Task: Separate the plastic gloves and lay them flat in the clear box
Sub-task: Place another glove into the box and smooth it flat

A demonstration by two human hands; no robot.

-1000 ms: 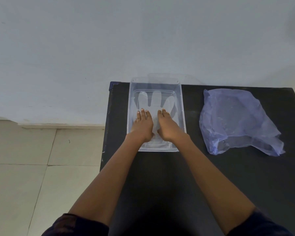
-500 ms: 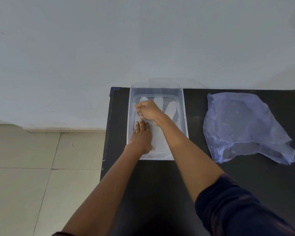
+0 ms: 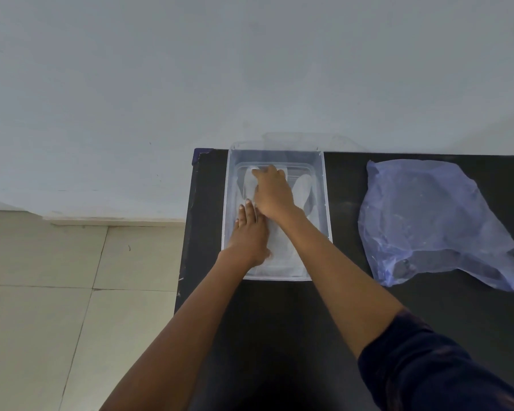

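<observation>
A clear plastic box (image 3: pixel 324 203) stands at the back left of the black table. A translucent plastic glove (image 3: pixel 304 188) lies flat on its bottom, fingers pointing away from me. My left hand (image 3: pixel 251 235) rests palm down on the glove's near part, fingers spread slightly. My right hand (image 3: pixel 272 191) reaches across above it to the far left of the box, its fingertips on the glove's finger ends; both hands hide much of the glove. Whether the fingertips pinch the plastic cannot be made out.
A crumpled bluish plastic bag (image 3: pixel 428 221) lies on the black table (image 3: pixel 279 321) to the right of the box. The table's left edge drops to a tiled floor (image 3: pixel 57 292). A pale wall (image 3: pixel 190 69) stands right behind the table.
My right hand has left the glove's near part and slid to the far left corner of the box, over the glove's fingers. My left hand has stayed pressed in place.
</observation>
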